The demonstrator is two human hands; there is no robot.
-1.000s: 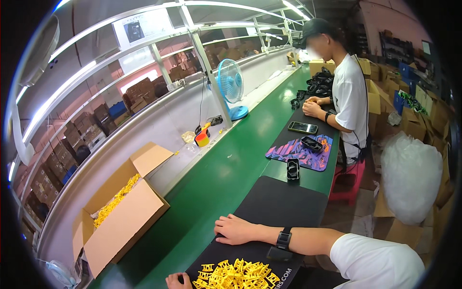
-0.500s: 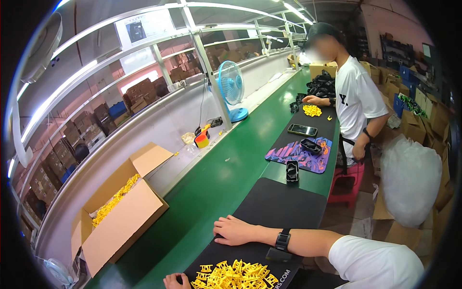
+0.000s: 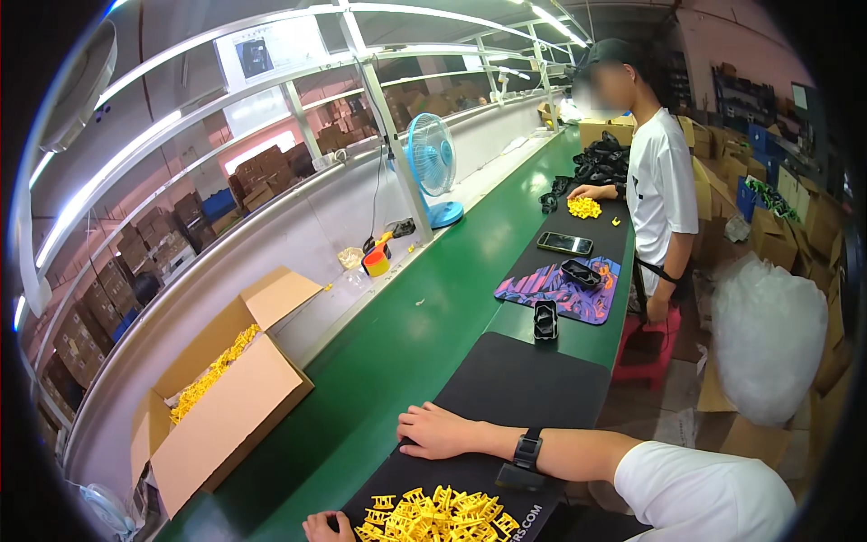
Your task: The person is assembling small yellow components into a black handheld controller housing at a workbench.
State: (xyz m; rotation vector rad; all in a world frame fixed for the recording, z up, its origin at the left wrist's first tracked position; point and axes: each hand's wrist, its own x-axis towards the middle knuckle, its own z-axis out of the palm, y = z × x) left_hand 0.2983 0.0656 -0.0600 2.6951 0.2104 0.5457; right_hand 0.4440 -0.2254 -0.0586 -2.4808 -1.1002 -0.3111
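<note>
My right hand (image 3: 435, 431) rests palm down at the left edge of a black mat (image 3: 524, 379), its fingers lying on the surface with nothing seen in them. A dark band with a buckle circles that wrist. At the lower edge, my left hand (image 3: 327, 527) shows only in part, its thumb apart from its fingers and nothing visible in its grasp. Just right of it, a heap of small yellow plastic parts (image 3: 442, 517) lies on the mat, below my right hand.
An open cardboard box (image 3: 230, 425) of yellow parts stands at left. Beyond my mat are a black case (image 3: 545, 320), a patterned mat (image 3: 524, 289) and a phone (image 3: 565, 243). A blue fan (image 3: 431, 158) stands by the wall. A co-worker (image 3: 664, 190) stands at the far right.
The co-worker has turned slightly, and their bent arm now hangs closer to the body. My two hands stay in nearly the same places; the whole view has shifted slightly.
</note>
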